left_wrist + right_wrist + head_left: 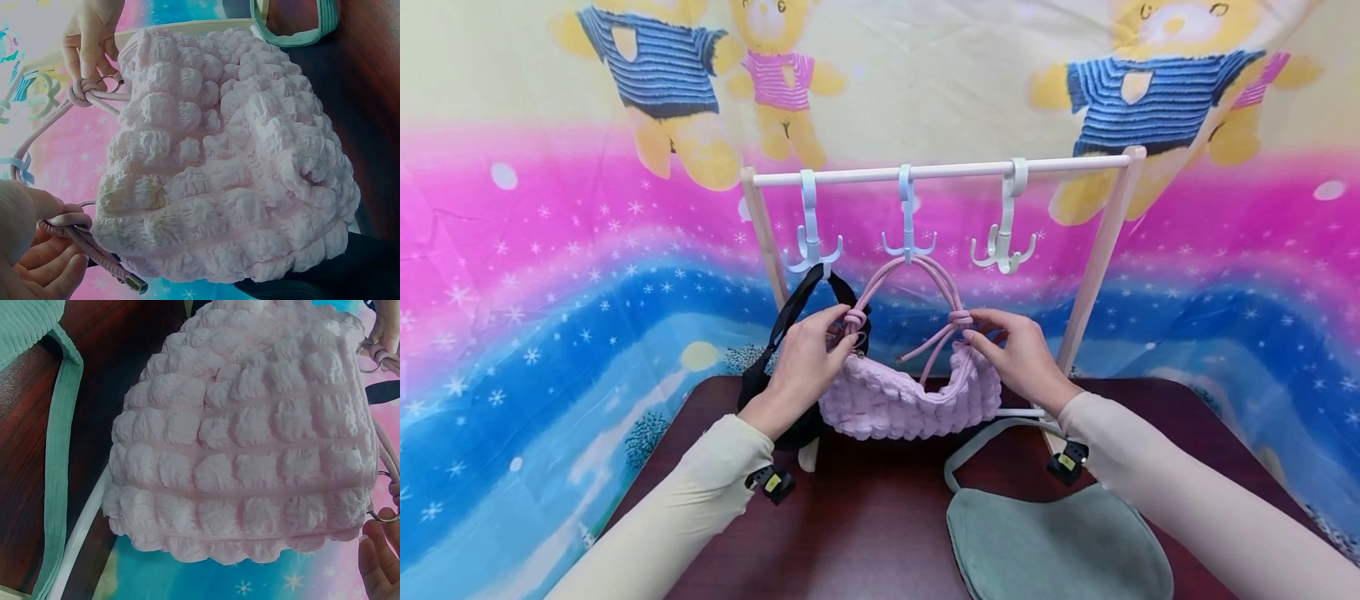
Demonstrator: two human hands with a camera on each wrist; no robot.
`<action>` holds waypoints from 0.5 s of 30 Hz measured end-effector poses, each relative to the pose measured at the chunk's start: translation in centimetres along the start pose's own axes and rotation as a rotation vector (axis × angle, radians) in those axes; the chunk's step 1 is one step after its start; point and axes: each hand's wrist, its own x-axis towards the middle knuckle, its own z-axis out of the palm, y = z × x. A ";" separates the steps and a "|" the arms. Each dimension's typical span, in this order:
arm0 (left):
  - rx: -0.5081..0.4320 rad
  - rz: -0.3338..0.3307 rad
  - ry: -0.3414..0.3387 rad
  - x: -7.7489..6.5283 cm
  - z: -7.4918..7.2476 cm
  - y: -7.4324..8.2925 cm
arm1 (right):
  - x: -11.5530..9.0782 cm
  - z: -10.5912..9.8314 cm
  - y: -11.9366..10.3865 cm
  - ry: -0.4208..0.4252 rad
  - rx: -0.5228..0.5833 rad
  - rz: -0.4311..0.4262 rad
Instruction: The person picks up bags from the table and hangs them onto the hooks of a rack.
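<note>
A puffy, quilted pink handbag (910, 408) hangs in front of the rack, its cord handle (951, 287) arched upward. The top of that handle meets the base of the blue middle hook (907, 221). At the left knot, my left hand (805, 358) pinches the cord between thumb and fingers. My right hand (1022, 350) pinches the knot on the other side. Metal rings join cord and bag, and a loose metal-tipped cord end (134, 282) dangles by the left hand in the left wrist view. The bag's underside stays above the table.
A wooden rack (1097, 258) carries another blue hook (808, 217) at left and a pale green hook (1006, 225) at right. A black bag (793, 308) hangs from the left hook. On the dark red table (850, 525) lies a green bag (1052, 542) with its strap. Behind is a printed cloth.
</note>
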 end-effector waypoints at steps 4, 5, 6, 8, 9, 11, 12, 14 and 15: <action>0.001 0.000 -0.003 -0.1 0.0 0.0 | -0.1 0.0 0.1 0.001 -0.006 0.005; 0.003 0.000 -0.005 -0.2 0.0 0.0 | -0.1 0.0 0.1 0.000 -0.006 0.006; 0.006 0.001 -0.006 -0.2 0.0 0.0 | -0.1 0.0 0.1 -0.002 -0.004 0.008; 0.013 0.004 -0.004 -0.3 0.0 -0.1 | -0.2 0.0 0.2 -0.001 -0.005 0.009; 0.017 0.006 -0.002 -0.3 0.0 -0.1 | -0.2 0.0 0.2 0.001 -0.005 0.008; 0.026 0.008 0.002 -0.4 0.0 -0.2 | -0.2 0.0 0.2 0.003 -0.004 0.007; 0.028 0.009 0.004 -0.4 0.0 -0.2 | -0.2 -0.1 0.2 0.005 -0.004 0.007; 0.031 0.010 0.004 -0.5 0.0 -0.2 | -0.2 -0.1 0.3 0.010 -0.005 0.008; 0.030 0.008 0.003 -0.5 0.0 -0.2 | -0.2 -0.1 0.3 0.011 -0.005 0.009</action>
